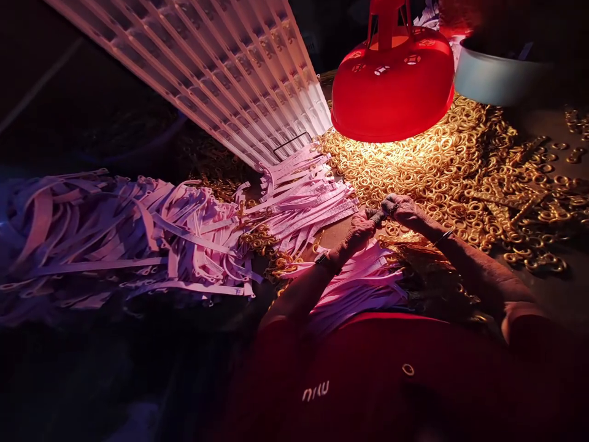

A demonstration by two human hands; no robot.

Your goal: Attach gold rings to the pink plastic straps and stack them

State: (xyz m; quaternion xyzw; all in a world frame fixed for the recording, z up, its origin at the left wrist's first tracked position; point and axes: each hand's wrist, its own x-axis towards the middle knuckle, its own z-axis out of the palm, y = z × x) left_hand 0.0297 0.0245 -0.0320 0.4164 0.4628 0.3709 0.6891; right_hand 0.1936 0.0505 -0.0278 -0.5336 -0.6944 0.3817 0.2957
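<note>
Below the red lamp, my left hand [361, 227] and my right hand [404, 211] meet with their fingertips close together. Fingers on both are pinched shut, and whatever lies between them is too small or hidden to name. Dark wrappings seem to cover some fingertips. Just beyond the hands spreads a heap of gold-coloured metal rings [442, 153]. To the left of my left hand lies a bundle of pink straps [308, 202]. More pink straps [359, 282] rest under my forearms, close to my body.
A red lamp shade [391, 86] hangs low over the rings. Behind the straps a white ribbed panel [221, 67] slants up leftward. A large pile of pink straps [115, 239] fills the left side. At the back right is a pale blue basin [497, 73].
</note>
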